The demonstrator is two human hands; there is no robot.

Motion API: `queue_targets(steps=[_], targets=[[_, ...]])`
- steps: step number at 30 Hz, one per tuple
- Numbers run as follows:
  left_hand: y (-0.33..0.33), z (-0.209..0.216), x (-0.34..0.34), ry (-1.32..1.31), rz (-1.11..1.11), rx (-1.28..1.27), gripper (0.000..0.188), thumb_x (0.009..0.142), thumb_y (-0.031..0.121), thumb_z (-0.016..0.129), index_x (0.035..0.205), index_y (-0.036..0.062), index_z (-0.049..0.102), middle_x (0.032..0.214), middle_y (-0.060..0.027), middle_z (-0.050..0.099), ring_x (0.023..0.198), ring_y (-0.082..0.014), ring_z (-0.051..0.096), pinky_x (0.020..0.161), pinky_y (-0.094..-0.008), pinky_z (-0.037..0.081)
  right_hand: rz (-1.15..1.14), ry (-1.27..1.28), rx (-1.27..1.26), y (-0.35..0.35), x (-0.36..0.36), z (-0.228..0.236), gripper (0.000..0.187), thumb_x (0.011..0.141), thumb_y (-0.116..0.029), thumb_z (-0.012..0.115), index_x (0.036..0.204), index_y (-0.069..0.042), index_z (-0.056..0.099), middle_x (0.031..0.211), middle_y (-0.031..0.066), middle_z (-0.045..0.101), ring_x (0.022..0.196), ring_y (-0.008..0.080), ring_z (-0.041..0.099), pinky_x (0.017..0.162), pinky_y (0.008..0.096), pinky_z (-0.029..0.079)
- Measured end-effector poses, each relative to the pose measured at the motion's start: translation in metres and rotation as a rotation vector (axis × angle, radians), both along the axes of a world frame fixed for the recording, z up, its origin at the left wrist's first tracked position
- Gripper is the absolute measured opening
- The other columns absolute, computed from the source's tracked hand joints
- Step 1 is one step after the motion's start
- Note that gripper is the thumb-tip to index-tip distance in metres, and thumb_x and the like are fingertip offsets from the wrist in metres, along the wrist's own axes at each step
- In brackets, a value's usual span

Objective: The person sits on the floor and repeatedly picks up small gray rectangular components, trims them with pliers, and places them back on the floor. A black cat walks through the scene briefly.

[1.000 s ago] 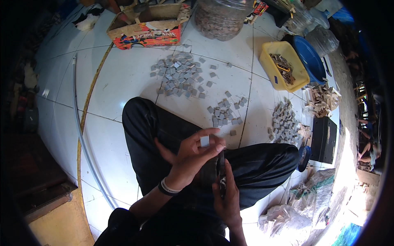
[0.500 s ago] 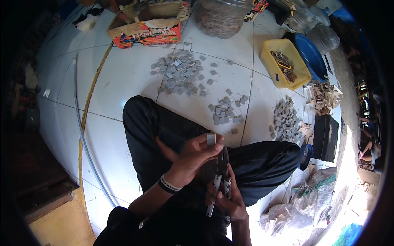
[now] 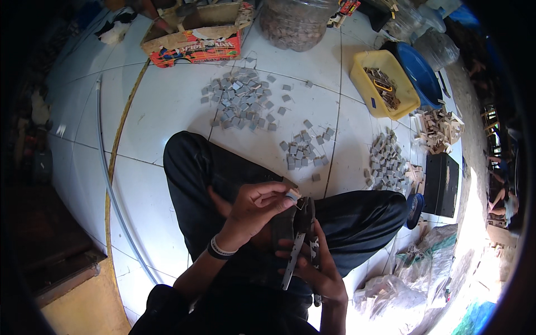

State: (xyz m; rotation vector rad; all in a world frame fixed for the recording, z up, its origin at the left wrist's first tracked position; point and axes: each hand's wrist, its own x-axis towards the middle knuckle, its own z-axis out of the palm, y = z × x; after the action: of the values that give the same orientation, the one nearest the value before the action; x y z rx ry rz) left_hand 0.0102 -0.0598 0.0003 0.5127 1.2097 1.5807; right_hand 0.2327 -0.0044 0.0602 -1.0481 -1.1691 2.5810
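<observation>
Over my lap, my left hand (image 3: 248, 212) pinches a small grey-faced square block (image 3: 292, 195) between thumb and fingers. A thin bent wire sticks out of the block, close to the jaws of a pair of pliers (image 3: 297, 248). Whether the jaws touch the wire is hard to tell. My right hand (image 3: 321, 276) is wrapped around the pliers' handles, which have worn white-and-dark coating; the dark jaws point away from me. On the tiles ahead lie a large pile of similar grey blocks (image 3: 237, 97) and a smaller group (image 3: 304, 148), some with thin wires showing.
Another heap of grey blocks (image 3: 388, 159) lies right of my knee, near wood offcuts (image 3: 438, 128). Beyond are a yellow tub (image 3: 357, 72), a blue basin (image 3: 421, 72), a red cardboard box (image 3: 195, 53) and a big clear container (image 3: 293, 28). A grey tube (image 3: 104, 151) lies left.
The block in my left hand has tipped from upright to tilted, and its wire now shows beside the pliers' jaws. The pliers' handles look slightly farther apart.
</observation>
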Motion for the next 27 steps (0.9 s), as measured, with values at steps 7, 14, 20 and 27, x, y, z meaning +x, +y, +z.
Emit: queue_targets(steps=[7, 14, 20, 27], targets=[[0.0002, 0.0023, 0.0045, -0.024, -0.007, 0.063, 0.023, 0.099, -0.001, 0.073, 0.120, -0.0070, 0.072, 0.118, -0.0164, 0.076, 0.111, -0.0207, 0.074, 0.102, -0.0330, 0.059, -0.009, 0.025, -0.006, 0.0056, -0.0064, 0.0067, 0.093, 0.102, -0.002, 0.059, 0.172, -0.015, -0.001, 0.138, 0.0293, 0.057, 0.127, 0.0411, 0.065, 0.099, 0.0570, 0.061], [0.0005, 0.0008, 0.0068, -0.001, -0.002, 0.116, 0.022, 0.098, -0.002, 0.072, 0.119, -0.0080, 0.073, 0.116, -0.0145, 0.075, 0.109, -0.0197, 0.074, 0.099, -0.0321, 0.060, -0.002, 0.025, 0.030, 0.0040, -0.0061, 0.0063, 0.093, 0.102, -0.004, 0.061, 0.173, -0.014, 0.002, 0.130, 0.0245, 0.060, 0.117, 0.0360, 0.068, 0.094, 0.0557, 0.064], [0.0010, 0.0020, 0.0069, -0.017, 0.014, 0.125, 0.021, 0.098, -0.003, 0.071, 0.119, -0.0081, 0.073, 0.116, -0.0146, 0.075, 0.108, -0.0186, 0.073, 0.098, -0.0313, 0.059, -0.011, 0.063, 0.015, 0.0045, -0.0057, 0.0054, 0.093, 0.104, -0.006, 0.064, 0.173, -0.013, 0.002, 0.126, 0.0196, 0.061, 0.114, 0.0310, 0.068, 0.094, 0.0513, 0.064], [0.0021, 0.0026, 0.0068, -0.003, 0.020, 0.137, 0.020, 0.098, -0.003, 0.072, 0.118, -0.0079, 0.073, 0.114, -0.0142, 0.075, 0.107, -0.0176, 0.073, 0.100, -0.0315, 0.058, -0.003, 0.090, 0.022, 0.0044, -0.0047, 0.0011, 0.092, 0.104, -0.001, 0.060, 0.173, -0.013, 0.001, 0.128, 0.0206, 0.060, 0.112, 0.0297, 0.068, 0.095, 0.0501, 0.063]])
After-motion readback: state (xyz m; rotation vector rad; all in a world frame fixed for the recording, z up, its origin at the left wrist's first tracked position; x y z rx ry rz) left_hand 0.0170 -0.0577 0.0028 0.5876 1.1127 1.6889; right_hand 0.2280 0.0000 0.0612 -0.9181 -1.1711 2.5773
